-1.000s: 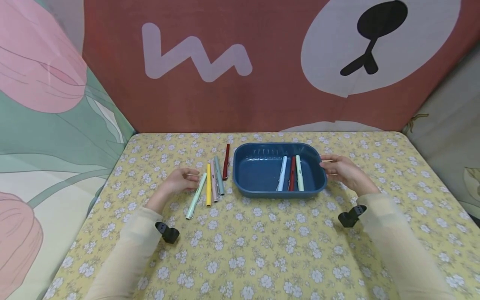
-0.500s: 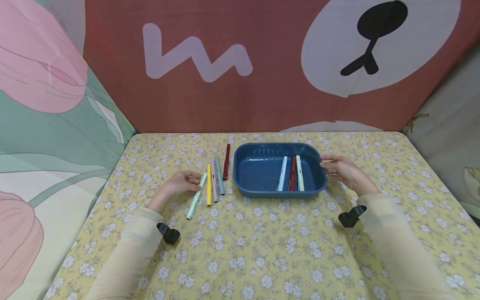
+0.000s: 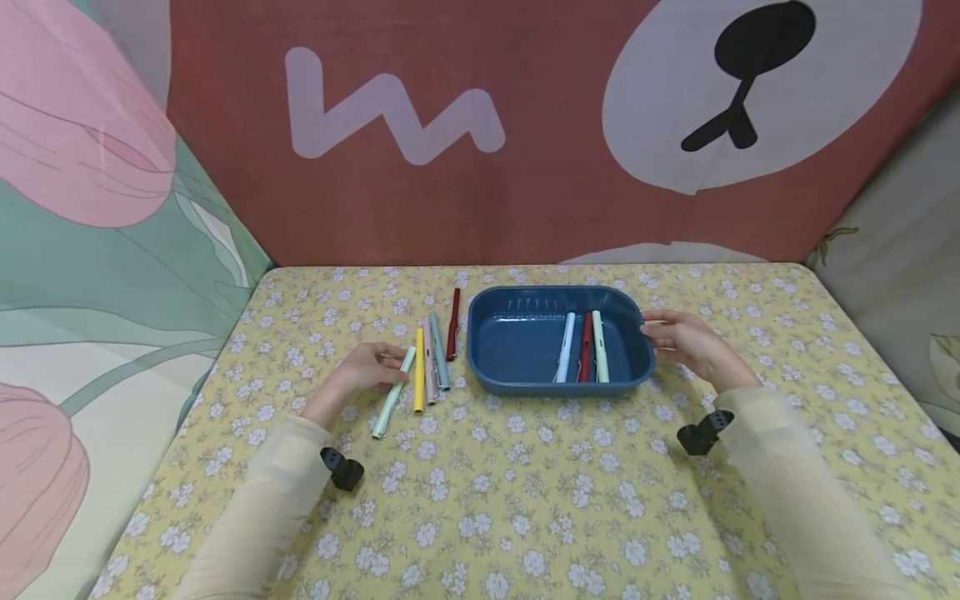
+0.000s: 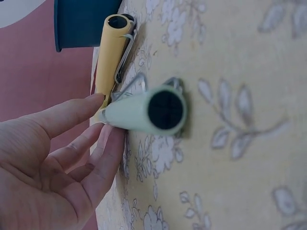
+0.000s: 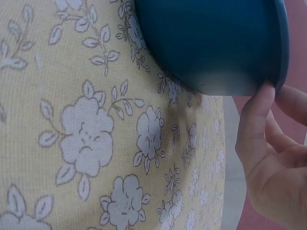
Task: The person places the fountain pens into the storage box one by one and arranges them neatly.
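Note:
My left hand [image 3: 369, 367] is at a light green pen [image 3: 390, 404] on the cloth, the leftmost of a loose row. In the left wrist view, the thumb lies along one side of this green pen [image 4: 144, 112] and the fingers curl against the other. Beside it lie a yellow pen [image 3: 419, 371], a pink pen [image 3: 430, 367], a grey-blue pen [image 3: 439, 352] and a dark red pen [image 3: 453, 325]. My right hand [image 3: 693, 343] pinches the right rim of a blue tray [image 3: 558, 389], thumb on the near side in the right wrist view.
Inside the tray, toward its right, lie a light blue pen [image 3: 566, 348], a red pen [image 3: 585, 348] and a pale green pen [image 3: 600, 347]. A yellow floral cloth [image 3: 510, 500] covers the table. A printed fabric wall [image 3: 450, 208] rises behind the table's back edge.
My left hand has moved slightly right and nearer, its fingers coming around the light green pen. The pens have hardly moved, and my right hand stays on the tray rim.

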`<state>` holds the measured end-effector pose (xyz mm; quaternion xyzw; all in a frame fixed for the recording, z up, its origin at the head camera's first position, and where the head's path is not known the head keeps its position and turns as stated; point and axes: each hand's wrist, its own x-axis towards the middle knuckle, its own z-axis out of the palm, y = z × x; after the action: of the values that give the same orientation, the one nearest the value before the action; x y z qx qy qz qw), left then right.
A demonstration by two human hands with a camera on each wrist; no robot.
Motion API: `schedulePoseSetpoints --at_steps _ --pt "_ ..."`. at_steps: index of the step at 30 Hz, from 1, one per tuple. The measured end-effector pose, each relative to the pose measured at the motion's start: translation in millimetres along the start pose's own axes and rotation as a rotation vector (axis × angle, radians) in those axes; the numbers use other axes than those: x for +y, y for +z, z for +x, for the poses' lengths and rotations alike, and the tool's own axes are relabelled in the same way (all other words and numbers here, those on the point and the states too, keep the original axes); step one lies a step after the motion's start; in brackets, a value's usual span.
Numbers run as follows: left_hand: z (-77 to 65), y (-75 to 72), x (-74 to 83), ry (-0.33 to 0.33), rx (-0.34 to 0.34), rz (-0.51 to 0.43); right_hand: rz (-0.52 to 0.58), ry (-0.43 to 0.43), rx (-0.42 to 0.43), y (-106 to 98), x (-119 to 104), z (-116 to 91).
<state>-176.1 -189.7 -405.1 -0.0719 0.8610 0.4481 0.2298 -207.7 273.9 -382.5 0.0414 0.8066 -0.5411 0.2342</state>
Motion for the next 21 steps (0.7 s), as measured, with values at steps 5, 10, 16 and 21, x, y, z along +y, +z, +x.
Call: schedulePoseSetpoints --at_steps 5,10,16,21 --pt "1.2 1.3 -1.2 0.008 0.019 -0.001 0.009 -0.007 -0.007 0.0 -0.5 -0.3" --pt "2.4 3.7 -1.7 0.009 0.038 -0.016 0.017 -0.014 -0.007 -0.3 1.0 -0.3" --pt "3.1 3.8 -1.6 0.002 0.05 0.006 0.016 -0.013 -0.005 -0.1 1.5 0.7" --pt "2.3 2.4 -1.2 -0.009 0.049 -0.018 0.018 -0.002 -0.003 -0.7 0.9 1.5"
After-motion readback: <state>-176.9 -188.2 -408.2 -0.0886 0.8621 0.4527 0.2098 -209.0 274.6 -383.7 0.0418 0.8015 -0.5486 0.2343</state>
